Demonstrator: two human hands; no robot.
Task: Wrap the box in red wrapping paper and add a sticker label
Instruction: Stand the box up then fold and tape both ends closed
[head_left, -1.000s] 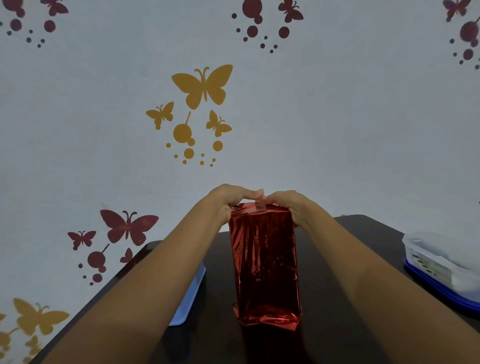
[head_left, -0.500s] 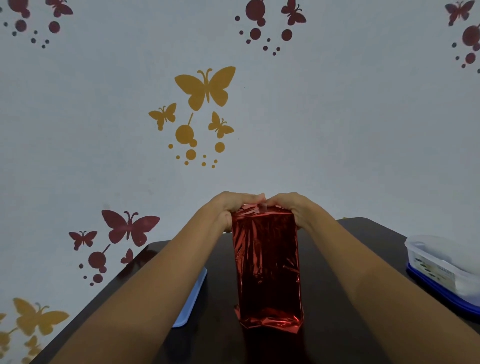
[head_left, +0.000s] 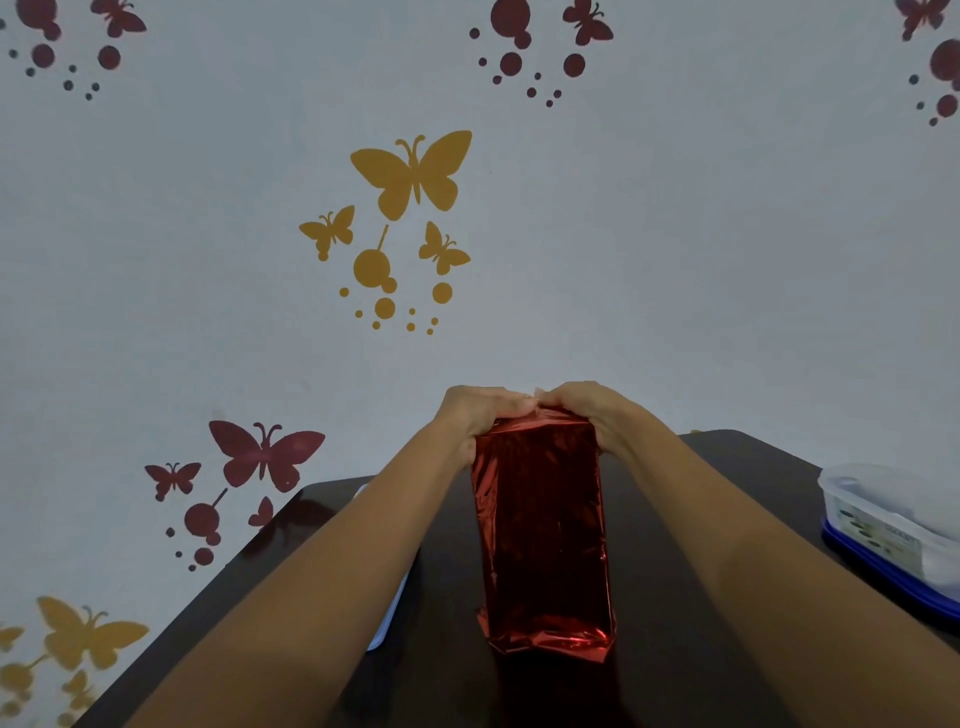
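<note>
on the dark table (head_left: 727, 467), between the person's forearms: one box (head_left: 540, 530), long and narrow, sheathed in shiny red wrapping paper (head_left: 545, 636) that flares loose at the near end.

- left hand (head_left: 480, 413): curled over the left corner of the box's far end, gripping the paper.
- right hand (head_left: 587, 410): curled likewise over the right corner, with the fingertips of both hands almost meeting.
- step in hand, as i judge it: closing the far end flaps.
- next move calls for: pressing that fold flat and fixing it, tidying the near end, then the sticker label.
- hidden: the far end face, behind the knuckles.
- hard to tell: any tape between the fingertips; whether the box stands or lies lengthwise.
- not in view: any sticker.
- cut off: a pale blue tray (head_left: 387, 623) under the left forearm; a plastic tub (head_left: 893, 525) at the right edge.
</note>
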